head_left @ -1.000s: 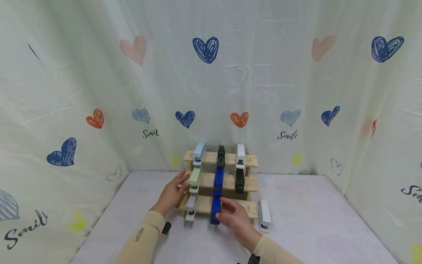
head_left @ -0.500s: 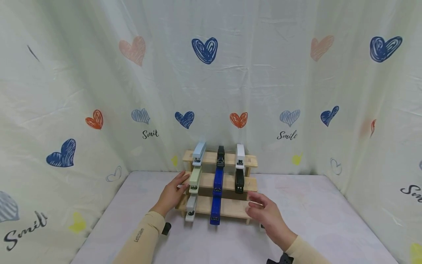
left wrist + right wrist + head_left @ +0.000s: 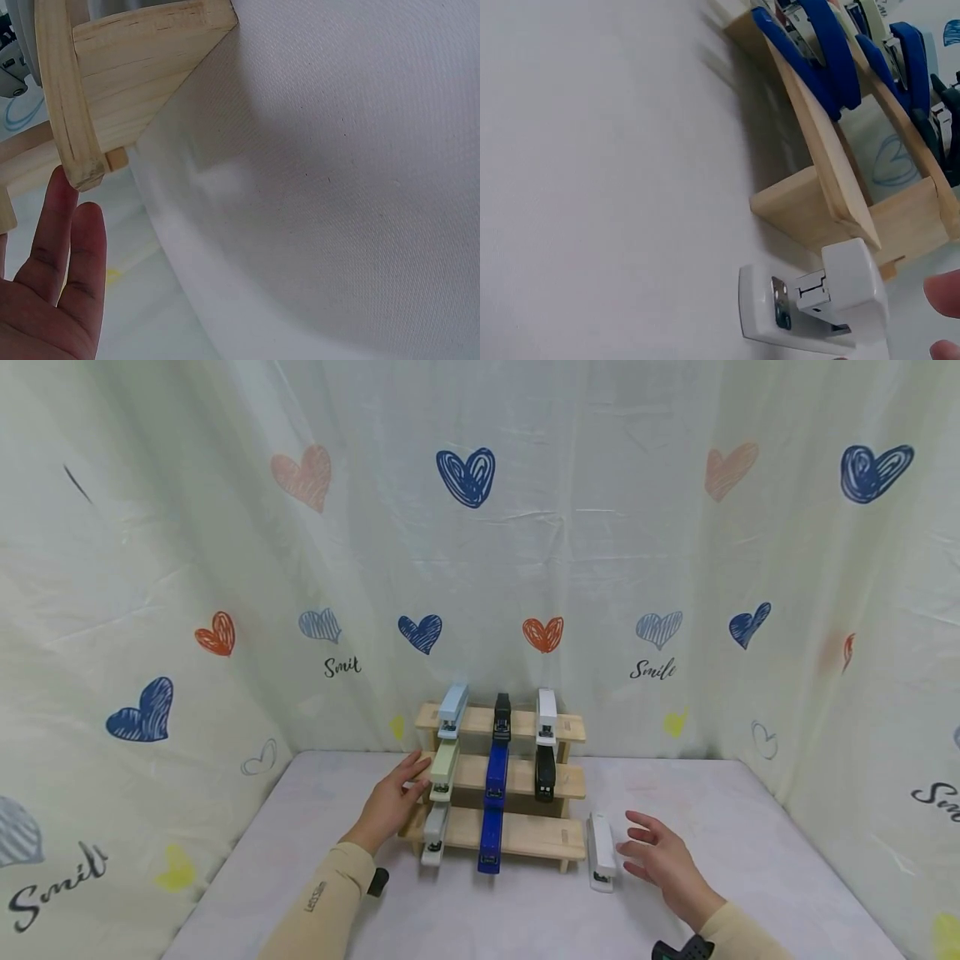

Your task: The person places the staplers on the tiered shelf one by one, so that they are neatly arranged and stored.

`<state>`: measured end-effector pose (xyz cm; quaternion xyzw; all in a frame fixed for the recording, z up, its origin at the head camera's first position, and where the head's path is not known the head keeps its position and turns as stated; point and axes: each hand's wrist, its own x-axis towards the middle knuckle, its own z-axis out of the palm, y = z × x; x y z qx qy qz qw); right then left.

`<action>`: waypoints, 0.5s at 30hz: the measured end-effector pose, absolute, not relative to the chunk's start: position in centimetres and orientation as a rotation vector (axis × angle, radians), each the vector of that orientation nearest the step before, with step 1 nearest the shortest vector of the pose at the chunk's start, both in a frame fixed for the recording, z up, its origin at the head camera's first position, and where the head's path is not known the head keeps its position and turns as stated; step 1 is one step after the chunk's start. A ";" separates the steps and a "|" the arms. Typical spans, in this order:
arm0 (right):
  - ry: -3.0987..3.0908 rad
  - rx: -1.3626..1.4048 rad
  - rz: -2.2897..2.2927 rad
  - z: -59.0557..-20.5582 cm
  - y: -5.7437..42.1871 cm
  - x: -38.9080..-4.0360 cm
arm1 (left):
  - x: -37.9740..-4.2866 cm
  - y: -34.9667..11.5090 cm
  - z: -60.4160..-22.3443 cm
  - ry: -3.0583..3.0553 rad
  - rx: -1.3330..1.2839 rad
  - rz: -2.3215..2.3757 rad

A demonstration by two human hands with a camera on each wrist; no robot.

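Note:
My left hand [image 3: 390,802] rests with extended fingers at the left side of a three-step wooden rack [image 3: 536,835]. In the left wrist view, its fingertips meet the end of a wooden rack board [image 3: 71,97]. My right hand [image 3: 667,864] hovers, fingers parted and holding nothing, just right of a white stapler [image 3: 601,852] that stands on the table beside the rack. The right wrist view shows this white stapler [image 3: 855,285] near the rack's corner, with fingertips [image 3: 946,294] at the edge. A dark blue stapler [image 3: 491,842] sits mid-row on the lowest step.
Left column, top down: light blue [image 3: 453,706], pale green [image 3: 444,767] and grey staplers [image 3: 436,831]. Centre holds a black stapler [image 3: 502,714] above another blue one [image 3: 497,770]. On the right, a white stapler [image 3: 547,710] is above a black one [image 3: 545,772]. A heart-printed curtain [image 3: 600,560] stands behind.
My right hand has left the lower blue stapler and moved right, passing in front of the loose white stapler to its right side. My left hand has stayed at the rack.

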<state>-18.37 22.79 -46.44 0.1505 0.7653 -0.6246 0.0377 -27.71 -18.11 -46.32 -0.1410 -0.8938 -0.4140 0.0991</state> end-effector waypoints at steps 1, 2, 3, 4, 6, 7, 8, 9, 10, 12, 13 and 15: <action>2.327 0.461 -1.924 -46.7 22.9 -18.4 | -27.7 -18.1 -46.4 -2.641 -0.421 -1.219; 2.307 0.454 -1.932 -47.0 22.9 -18.5 | -27.7 -18.1 -46.4 -2.640 -0.423 -1.217; 2.291 0.444 -1.937 -47.4 22.9 -18.5 | -27.7 -18.1 -46.4 -2.641 -0.424 -1.212; 2.275 0.435 -1.943 -47.6 23.0 -18.5 | -27.7 -18.1 -46.5 -2.644 -0.423 -1.211; 2.239 0.414 -1.947 -48.0 22.9 -18.6 | -27.8 -18.1 -46.5 -2.646 -0.420 -1.208; 2.232 0.404 -1.942 -48.2 22.9 -18.6 | -27.8 -18.1 -46.5 -2.647 -0.418 -1.209; 2.227 0.393 -1.936 -48.3 22.8 -18.7 | -27.8 -18.1 -46.5 -2.648 -0.415 -1.212; 2.219 0.383 -1.935 -48.4 22.8 -18.7 | -27.8 -18.1 -46.5 -2.649 -0.414 -1.211; 2.208 0.378 -1.939 -48.4 22.7 -18.8 | -27.8 -18.1 -46.5 -2.648 -0.413 -1.213; 2.202 0.371 -1.942 -48.5 22.5 -18.8 | -27.8 -18.1 -46.4 -2.646 -0.414 -1.215; 2.192 0.366 -1.940 -48.6 22.4 -18.9 | -27.8 -18.1 -46.4 -2.645 -0.416 -1.213; 2.173 0.368 -1.939 -48.5 22.3 -18.8 | -27.8 -18.1 -46.4 -2.644 -0.419 -1.207</action>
